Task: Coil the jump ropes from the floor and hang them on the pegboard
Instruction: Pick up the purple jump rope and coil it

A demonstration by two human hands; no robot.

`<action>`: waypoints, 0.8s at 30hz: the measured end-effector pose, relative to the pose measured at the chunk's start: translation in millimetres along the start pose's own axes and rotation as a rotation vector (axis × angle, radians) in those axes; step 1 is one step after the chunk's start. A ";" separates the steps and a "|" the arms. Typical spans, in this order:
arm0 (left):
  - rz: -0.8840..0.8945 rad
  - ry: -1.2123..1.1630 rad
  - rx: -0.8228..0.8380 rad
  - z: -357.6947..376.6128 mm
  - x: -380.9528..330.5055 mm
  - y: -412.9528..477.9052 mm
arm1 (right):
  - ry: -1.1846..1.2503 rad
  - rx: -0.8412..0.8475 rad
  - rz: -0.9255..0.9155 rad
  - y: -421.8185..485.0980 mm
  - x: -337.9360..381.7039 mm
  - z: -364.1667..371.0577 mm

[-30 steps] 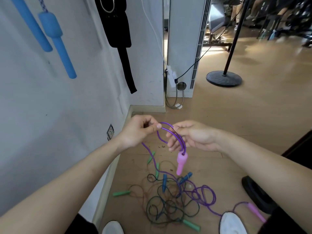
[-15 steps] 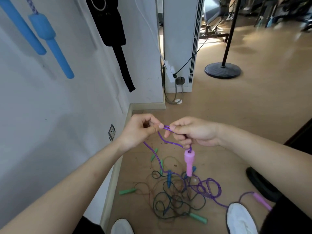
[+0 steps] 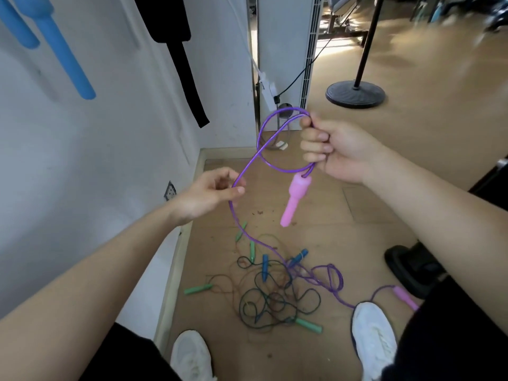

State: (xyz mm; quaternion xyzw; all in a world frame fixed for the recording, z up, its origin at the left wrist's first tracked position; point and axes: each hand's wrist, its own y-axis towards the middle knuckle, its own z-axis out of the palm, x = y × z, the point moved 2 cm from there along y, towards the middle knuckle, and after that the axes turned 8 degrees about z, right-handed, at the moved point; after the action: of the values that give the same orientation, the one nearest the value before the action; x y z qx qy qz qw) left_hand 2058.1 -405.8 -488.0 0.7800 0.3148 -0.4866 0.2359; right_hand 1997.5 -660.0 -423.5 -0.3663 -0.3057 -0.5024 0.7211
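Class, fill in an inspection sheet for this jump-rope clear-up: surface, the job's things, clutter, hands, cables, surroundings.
Surface: wooden floor, with small dark specks on it.
Job's things: purple jump rope looped in the air, one pink handle dangling, second pink handle on the floor; tangle of dark ropes with green and blue handles on the floor.
Clutter: black object at the right, kind unclear.
Hands: left hand pinches the purple jump rope; right hand grips its loops.
Cables: black cable runs to a white power strip.
Surroundings: white wall, blue foam handles and black strap hanging on it; round stand base.
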 end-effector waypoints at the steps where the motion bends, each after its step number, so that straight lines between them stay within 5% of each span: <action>1: -0.032 0.031 0.040 -1.9 4.0 -0.8 | 0.102 -0.031 -0.031 1.0 6.9 -5.5; 6: -0.268 0.118 0.052 -34.2 35.8 -11.0 | 0.434 -0.245 -0.172 3.0 35.4 -39.1; 10: -0.428 0.102 -0.266 -66.2 51.7 -19.4 | 0.498 -0.373 -0.210 4.3 42.7 -61.0; 14: -0.470 -0.174 -0.565 -78.4 49.1 -25.6 | 0.520 -0.478 -0.244 8.2 48.0 -81.5; 18: -0.395 -0.314 -0.464 -76.5 44.5 -22.6 | 0.395 -0.514 -0.183 12.4 43.3 -96.9; 24: -0.275 0.014 -0.312 -75.5 41.0 -14.3 | -0.002 -0.450 -0.013 19.0 21.2 -92.6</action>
State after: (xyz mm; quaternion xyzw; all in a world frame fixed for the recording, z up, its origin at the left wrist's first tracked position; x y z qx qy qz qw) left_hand 2107.3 -334.2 -494.7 0.6870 0.4914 -0.4543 0.2830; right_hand 2028.8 -743.7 -461.0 -0.5167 -0.1890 -0.5624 0.6173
